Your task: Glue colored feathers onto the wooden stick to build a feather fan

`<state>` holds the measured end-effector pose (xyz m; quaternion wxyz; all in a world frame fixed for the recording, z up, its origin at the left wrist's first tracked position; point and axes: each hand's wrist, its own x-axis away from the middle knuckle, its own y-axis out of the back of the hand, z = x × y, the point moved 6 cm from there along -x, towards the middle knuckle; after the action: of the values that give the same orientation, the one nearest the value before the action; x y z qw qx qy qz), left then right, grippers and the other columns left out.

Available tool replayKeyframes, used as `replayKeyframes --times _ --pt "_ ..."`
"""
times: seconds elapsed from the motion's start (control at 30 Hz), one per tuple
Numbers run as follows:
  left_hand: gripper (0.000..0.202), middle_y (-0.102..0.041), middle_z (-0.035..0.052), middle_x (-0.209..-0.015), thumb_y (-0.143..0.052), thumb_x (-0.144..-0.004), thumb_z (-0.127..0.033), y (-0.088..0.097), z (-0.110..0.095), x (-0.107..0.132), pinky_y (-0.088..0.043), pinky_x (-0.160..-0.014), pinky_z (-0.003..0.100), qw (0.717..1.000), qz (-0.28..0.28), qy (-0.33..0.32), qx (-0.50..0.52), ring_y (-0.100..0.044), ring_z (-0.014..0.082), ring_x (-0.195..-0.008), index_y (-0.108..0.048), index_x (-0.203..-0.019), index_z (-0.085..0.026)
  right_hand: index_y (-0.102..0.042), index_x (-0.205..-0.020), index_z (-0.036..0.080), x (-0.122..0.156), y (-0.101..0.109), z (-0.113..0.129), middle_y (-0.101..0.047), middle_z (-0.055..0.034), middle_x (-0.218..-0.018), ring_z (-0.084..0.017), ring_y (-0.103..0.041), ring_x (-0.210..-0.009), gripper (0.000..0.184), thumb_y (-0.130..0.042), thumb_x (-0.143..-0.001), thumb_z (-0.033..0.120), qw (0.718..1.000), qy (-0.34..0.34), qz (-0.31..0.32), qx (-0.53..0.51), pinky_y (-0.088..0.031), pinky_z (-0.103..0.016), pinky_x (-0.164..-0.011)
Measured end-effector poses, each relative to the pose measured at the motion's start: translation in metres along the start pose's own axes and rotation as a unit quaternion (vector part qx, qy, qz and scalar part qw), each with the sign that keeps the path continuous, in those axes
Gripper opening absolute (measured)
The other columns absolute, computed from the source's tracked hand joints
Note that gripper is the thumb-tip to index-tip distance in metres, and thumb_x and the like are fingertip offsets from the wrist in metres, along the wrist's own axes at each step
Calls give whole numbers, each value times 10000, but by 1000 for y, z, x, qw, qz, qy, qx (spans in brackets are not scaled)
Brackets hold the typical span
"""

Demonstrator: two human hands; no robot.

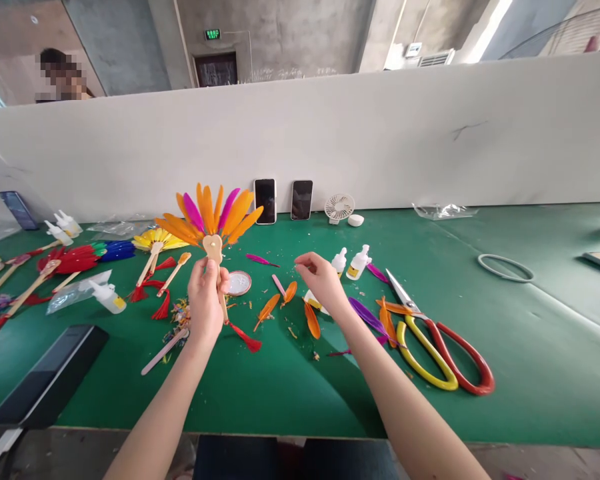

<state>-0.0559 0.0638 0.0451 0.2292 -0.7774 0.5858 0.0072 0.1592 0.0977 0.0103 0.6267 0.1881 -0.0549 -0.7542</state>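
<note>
- The left hand (pixel 206 297) is gripping the flat wooden handle of a half-round fan of orange and pink feathers (pixel 210 217), holding it upright above the green felt-covered bench (pixel 530 333).
- The right hand (pixel 320 280) is hovering just to the right of the fan with its fingertips pinched together; whether anything small is sitting between them is too fine to tell.
- The fan is looking well advanced: its feathers are spreading in an even arc from a heart-shaped wooden piece, and a red tassel (pixel 247 341) is hanging from the handle's lower end, below the left hand.
- Judging by the scatter, some work is remaining: loose orange feathers (pixel 269 308) are lying between the two hands, and a purple feather (pixel 367 315) is lying just right of the right wrist.
- Two small white glue bottles (pixel 359 261) are standing just beyond the right hand, and large scissors with yellow and red handles (pixel 430 340) are lying further right.
- Several feather fans in red, blue and yellow (pixel 75 260) are lying well to the left of the left hand.
</note>
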Motion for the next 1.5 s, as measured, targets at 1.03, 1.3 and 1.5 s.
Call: replayKeyframes --times 1.03,1.3,1.5 --pt "253 -685 44 -772 -587 -758 -413 -18 14 21 -465 -563 254 984 81 -27 -156 -526 94 -537 -464 -792 -195 -584 -993 82 64 -93 22 -623 -154 -969 -260 -524 -967 261 -386 -823 78 789 246 304 474 -376 -351 -828" --pt "241 -675 29 -737 -579 -764 -400 -18 13 21 -481 -577 259 983 75 -39 -162 -543 98 -537 -449 -803 -201 -608 -995 140 67 -102 24 -621 -113 -1014 -244 -545 -961 239 -412 -890 226 805 279 287 438 -386 -342 -789" --pt "235 -670 19 -723 -577 -768 -395 -18 12 22 -479 -575 255 984 71 -50 -158 -546 99 -536 -444 -808 -205 -618 -953 115 69 -112 26 -644 -132 -913 -222 -577 -899 260 -375 -868 78 788 289 288 461 -394 -322 -743"
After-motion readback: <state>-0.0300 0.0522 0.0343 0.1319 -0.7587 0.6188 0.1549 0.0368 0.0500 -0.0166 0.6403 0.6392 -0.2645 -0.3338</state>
